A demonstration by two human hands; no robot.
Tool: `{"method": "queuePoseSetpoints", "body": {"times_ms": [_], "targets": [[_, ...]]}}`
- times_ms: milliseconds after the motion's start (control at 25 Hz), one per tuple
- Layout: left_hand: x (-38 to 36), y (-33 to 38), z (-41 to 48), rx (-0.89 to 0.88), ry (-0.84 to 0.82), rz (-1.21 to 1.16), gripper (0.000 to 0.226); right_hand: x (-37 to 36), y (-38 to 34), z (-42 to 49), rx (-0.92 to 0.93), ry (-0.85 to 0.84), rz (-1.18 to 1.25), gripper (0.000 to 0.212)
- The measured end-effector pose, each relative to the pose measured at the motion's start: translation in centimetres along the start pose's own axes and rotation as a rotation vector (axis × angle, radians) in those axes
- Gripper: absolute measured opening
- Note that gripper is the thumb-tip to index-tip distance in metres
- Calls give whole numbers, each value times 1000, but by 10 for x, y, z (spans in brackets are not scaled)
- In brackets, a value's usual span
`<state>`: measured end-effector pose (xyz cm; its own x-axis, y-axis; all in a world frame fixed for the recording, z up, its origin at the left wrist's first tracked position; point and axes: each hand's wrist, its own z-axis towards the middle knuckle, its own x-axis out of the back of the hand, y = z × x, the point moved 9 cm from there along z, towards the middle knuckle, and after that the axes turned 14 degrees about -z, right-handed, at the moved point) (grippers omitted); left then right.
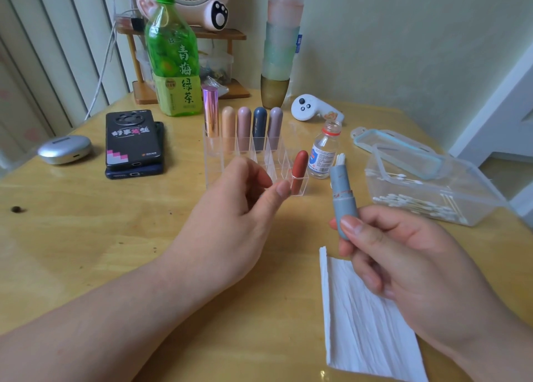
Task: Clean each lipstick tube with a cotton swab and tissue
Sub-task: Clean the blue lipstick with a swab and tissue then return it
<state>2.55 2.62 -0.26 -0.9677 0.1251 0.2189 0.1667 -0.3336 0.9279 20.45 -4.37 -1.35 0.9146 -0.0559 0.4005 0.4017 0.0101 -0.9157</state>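
Glossy table (86, 237); right hand (403, 260) grips (matte) tube (341, 197).

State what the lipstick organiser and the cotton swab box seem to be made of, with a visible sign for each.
Lipstick organiser: clear rigid plastic, likely acrylic; table shows through glossy, sharp-edged walls. Cotton swab box: translucent plastic, probably softer; cloudy walls, rounded corners.
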Motion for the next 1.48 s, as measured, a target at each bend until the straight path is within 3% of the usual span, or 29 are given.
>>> {"method": "queuePoseSetpoints", "body": {"times_ms": [280,560,640,720,840,960,1120,1320,1480], "targets": [[-16,-13,-2,25,-171,350,9,-4,0,-1,-1,-17,-10,35],[-15,-10,-2,-35,-147,390,41,-8,-7,-2,56,-17,-42,24],[-7,4,-5,-105,-87,248,39,-9,-10,-3,85,-20,-44,20],[7,18,-10,-131,0,-79,30,-11,-12,-4,114,-32,-48,13],[1,19,-17,-16,-76,-445,34,-11,-13,-5,128,-30,-91,16],[-13,18,-24,35,-141,-476,43,-7,-15,-8,141,16,-103,21],[-15,20,-29,38,-105,-486,46,-8,-16,-11,162,22,-124,36],[-11,21,-30,26,-51,-530,34,-8,-12,-10,145,20,-129,34],[-11,18,-29,29,-54,-631,21,-15,-5,-5,68,-108,154,33]]}}
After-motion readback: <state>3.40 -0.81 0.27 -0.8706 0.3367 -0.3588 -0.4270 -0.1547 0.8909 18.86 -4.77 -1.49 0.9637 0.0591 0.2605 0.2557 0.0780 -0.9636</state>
